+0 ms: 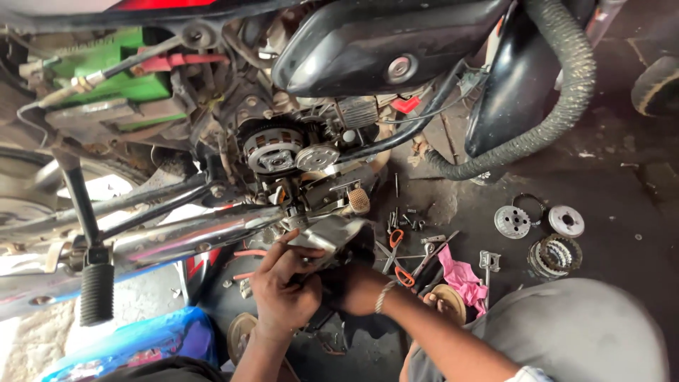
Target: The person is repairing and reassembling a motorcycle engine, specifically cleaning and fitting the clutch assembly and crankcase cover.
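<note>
Your knee [573, 329] sits nearest; at ten o'clock from it, your left hand [283, 283] and right hand [357, 286] both curl around the engine cover [332, 237], a heavy, rigid, likely greasy casting: hold its edges

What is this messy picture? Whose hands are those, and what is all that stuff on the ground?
The picture comes from a camera worn on a person's head, looking down, so the two bare hands belong to that person. In front of them is a motorcycle engine with its side cover off, so you can see round toothed metal parts inside. The left hand and the right hand both hold a silvery metal part just below the open engine. A shiny exhaust pipe runs across on the left, with a rubber footrest below it. On the dark, oily floor lie round clutch discs, pliers with orange handles, small bolts and a pink rag. The grey shape at the bottom right is probably the person's knee.
</note>
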